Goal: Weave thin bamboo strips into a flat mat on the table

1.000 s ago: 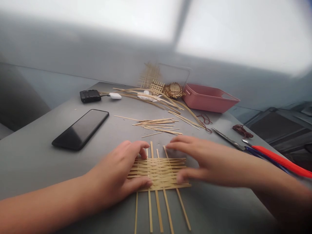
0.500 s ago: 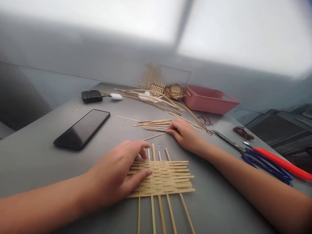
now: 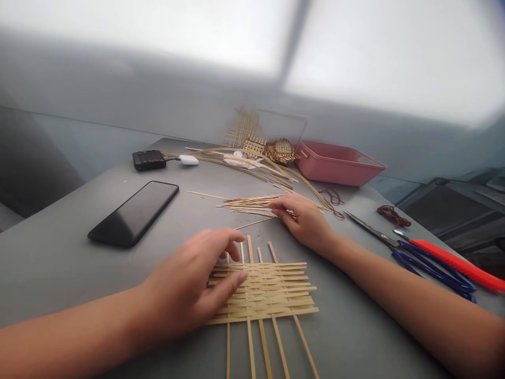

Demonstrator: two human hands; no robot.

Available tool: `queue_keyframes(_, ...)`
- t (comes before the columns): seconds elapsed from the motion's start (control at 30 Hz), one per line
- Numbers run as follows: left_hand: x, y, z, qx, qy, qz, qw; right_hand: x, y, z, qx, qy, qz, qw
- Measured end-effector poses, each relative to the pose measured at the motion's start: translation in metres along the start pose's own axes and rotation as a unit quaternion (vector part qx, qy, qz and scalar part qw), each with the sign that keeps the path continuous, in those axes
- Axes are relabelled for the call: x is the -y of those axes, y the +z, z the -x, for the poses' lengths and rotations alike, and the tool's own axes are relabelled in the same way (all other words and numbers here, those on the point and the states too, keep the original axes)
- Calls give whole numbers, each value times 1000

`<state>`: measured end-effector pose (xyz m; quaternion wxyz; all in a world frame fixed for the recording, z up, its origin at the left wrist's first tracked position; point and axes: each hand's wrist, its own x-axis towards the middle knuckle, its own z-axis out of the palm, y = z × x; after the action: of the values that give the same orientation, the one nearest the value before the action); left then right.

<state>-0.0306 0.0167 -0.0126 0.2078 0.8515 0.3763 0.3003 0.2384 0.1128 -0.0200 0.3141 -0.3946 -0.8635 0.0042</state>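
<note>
A small woven bamboo mat [image 3: 272, 287] lies flat near the table's front, several long strips sticking out toward me and shorter ends at the far side. My left hand [image 3: 197, 279] rests over the mat's left part, thumb and fingers apart, covering that edge. Farther off, my right hand [image 3: 302, 218] is at the right end of a loose pile of thin bamboo strips [image 3: 244, 201]. Its thumb and forefinger are pinched together at a bamboo strip [image 3: 256, 223] that angles out below the pile. The fingers partly hide the strip ends.
At left lie a phone [image 3: 134, 213] and a black box [image 3: 149, 160] cabled to a white piece [image 3: 188, 160]. Woven pieces [image 3: 282, 150] and long strips are at the back beside a pink basket [image 3: 339, 166]. Scissors [image 3: 410, 255], a red-handled tool [image 3: 453, 260] and dark cord [image 3: 393, 216] lie right.
My right hand's fingertips have shifted slightly over the strip pile. My left hand stays on the mat. The whole view has shifted a little.
</note>
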Motion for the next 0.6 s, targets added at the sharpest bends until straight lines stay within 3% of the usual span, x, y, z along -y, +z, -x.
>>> queue_keyframes(0.2, 0, 0, 0, -4, 7, 1, 1000, 5, -1, -1, 18, -61, -18, 998)
queue_keyframes(0.43, 0, 1, 1, 1, 0, -1, 1000, 4, -3, -1, -3, -34, -3, 999)
queue_keyframes(0.6, 3, 2, 1, -10, 13, -2, 1000, 6, -3, -1, 34, -40, -19, 998)
